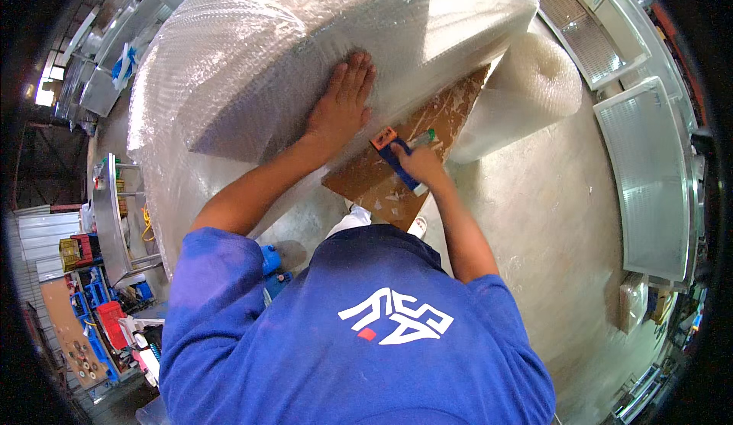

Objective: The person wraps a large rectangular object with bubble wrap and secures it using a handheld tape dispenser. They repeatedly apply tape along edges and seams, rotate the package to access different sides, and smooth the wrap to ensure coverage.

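— Bubble wrap covers one big bundle lying across the concrete floor, with a brown board showing under its near edge. Where are the hands?

— The left hand lies flat on the wrapped bundle, fingers spread wide and holding nothing. The right hand is closed around a blue utility knife with an orange end, held just above the board at the bundle's near right corner.

— What could go wrong?

— As I judge it, the blade sits close to the left hand; a slip along the slick film could carry it toward those fingers. Cutting too deep could also score whatever is packed inside, and the loose wrap might tear crookedly if the flat hand lets it shift.

— And the count?

— One wrapped bundle, one roll of bubble wrap standing just beside its right end, one board, one knife, two hands.
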The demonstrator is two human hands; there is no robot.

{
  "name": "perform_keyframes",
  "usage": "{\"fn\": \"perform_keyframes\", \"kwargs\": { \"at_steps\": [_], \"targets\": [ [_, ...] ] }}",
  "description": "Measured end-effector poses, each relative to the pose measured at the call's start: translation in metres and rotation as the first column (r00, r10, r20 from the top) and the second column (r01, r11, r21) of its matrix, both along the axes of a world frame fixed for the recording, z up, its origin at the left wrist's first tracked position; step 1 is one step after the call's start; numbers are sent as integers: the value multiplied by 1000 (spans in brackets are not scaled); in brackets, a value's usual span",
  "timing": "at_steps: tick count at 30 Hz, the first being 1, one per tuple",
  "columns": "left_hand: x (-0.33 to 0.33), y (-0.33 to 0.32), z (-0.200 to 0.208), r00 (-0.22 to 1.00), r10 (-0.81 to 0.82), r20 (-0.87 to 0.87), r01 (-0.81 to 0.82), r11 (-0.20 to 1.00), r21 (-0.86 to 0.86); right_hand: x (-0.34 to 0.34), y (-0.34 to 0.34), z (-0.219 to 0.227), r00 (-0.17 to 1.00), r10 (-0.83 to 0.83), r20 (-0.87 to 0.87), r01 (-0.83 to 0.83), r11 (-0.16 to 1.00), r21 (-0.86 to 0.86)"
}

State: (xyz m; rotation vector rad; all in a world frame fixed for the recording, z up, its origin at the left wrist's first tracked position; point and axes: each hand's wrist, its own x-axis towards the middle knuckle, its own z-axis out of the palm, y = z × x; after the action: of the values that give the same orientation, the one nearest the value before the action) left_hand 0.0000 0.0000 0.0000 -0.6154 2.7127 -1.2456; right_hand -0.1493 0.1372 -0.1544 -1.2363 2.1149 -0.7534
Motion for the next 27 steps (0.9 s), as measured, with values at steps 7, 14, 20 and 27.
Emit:
{"fn": "perform_keyframes", "kwargs": {
  "at_steps": [7,14,20,27],
  "targets": [
    [1,1,-16,993,-94,-74,102,988,112,-7,4,77,894,349,-282,-203,875,441],
    [27,18,-101,951,-151,269,209,957,-200,7,96,35,968,213,131,-240,937,252],
    [9,42,-53,941,-224,255,39,818,574,33,177,1,758,-222,613,-30,928,372],
    [85,49,164,736,-91,-671,459,796,395,34,200,-39,576,-207,791,56,975,214]
  ]
}}
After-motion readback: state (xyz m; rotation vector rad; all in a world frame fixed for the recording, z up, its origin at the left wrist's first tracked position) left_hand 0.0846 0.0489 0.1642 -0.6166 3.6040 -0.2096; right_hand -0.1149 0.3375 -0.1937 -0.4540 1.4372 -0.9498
